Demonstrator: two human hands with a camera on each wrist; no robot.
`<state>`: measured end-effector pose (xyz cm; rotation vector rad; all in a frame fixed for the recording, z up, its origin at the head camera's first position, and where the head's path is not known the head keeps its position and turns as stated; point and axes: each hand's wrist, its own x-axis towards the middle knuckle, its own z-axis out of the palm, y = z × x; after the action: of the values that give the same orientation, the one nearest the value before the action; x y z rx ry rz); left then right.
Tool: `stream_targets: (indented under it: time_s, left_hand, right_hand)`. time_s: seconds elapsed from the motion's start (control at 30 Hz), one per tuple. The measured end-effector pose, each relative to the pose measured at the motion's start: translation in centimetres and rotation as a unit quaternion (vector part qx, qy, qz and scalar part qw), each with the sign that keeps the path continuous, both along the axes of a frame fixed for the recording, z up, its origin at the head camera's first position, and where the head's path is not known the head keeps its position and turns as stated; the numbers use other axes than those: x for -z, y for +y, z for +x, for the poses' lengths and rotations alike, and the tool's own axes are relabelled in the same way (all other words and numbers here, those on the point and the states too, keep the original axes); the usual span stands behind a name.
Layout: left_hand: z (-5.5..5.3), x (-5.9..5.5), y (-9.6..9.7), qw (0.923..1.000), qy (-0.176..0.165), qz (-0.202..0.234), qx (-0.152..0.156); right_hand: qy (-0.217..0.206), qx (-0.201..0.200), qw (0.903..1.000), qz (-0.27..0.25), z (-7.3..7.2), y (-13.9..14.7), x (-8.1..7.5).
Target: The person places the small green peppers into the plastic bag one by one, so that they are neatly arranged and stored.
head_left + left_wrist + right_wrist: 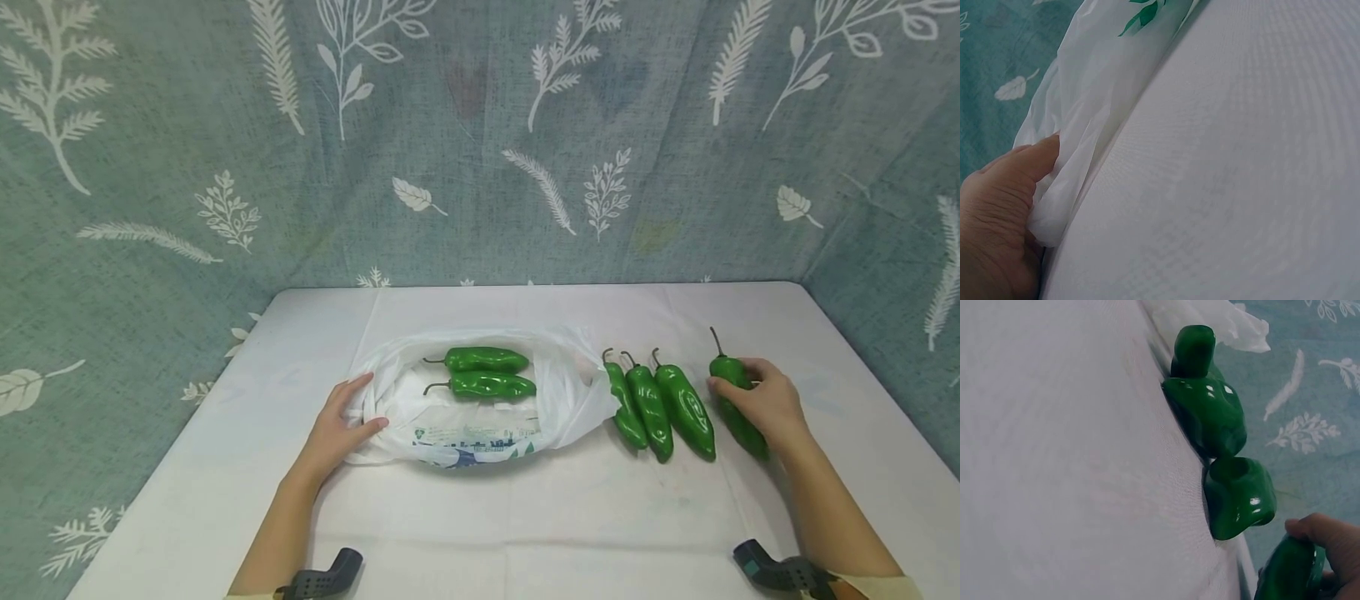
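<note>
A white plastic bag (573, 408) with printed lettering lies with its mouth spread toward the camera. Inside it, two green peppers (487, 360) lie side by side, stems to the left. My left hand (341, 421) holds the bag's left end, thumb at the front rim and fingers round the far side; the left wrist view shows the thumb against the crumpled plastic (1079, 144). At the right, my right hand (768, 404) grips a green pepper (738, 417) between thumb and fingers, stem pointing away. The right wrist view shows this pepper (1291, 569) at the lower right corner.
Three more green peppers (684, 412) lie in a row between the bag and my right hand, the leftmost partly behind the bag's edge. A white cloth (480, 533) covers the table. Behind it hangs a green leaf-patterned curtain (465, 167).
</note>
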<state>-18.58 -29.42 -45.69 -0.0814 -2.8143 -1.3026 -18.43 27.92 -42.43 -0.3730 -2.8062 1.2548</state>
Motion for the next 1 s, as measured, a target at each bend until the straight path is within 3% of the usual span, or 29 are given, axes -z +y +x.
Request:
stream_targets:
  time_s: [0.4, 0.67, 1.0]
  left_hand:
    - [0.1, -0.1, 0.0, 1.0000, 0.000, -0.003, -0.003]
    - [0.1, -0.1, 0.1, 1.0000, 0.006, -0.001, -0.001]
    - [0.2, -0.1, 0.2, 1.0000, 0.007, 0.002, 0.001]
  right_hand:
    - [0.033, 0.000, 0.9993, -0.018, 0.1, -0.6, -0.8]
    - [0.072, -0.029, 0.9969, -0.015, 0.6, -1.1, -1.8]
    - [0.072, -0.067, 0.9950, -0.018, 0.8, -1.9, -2.3]
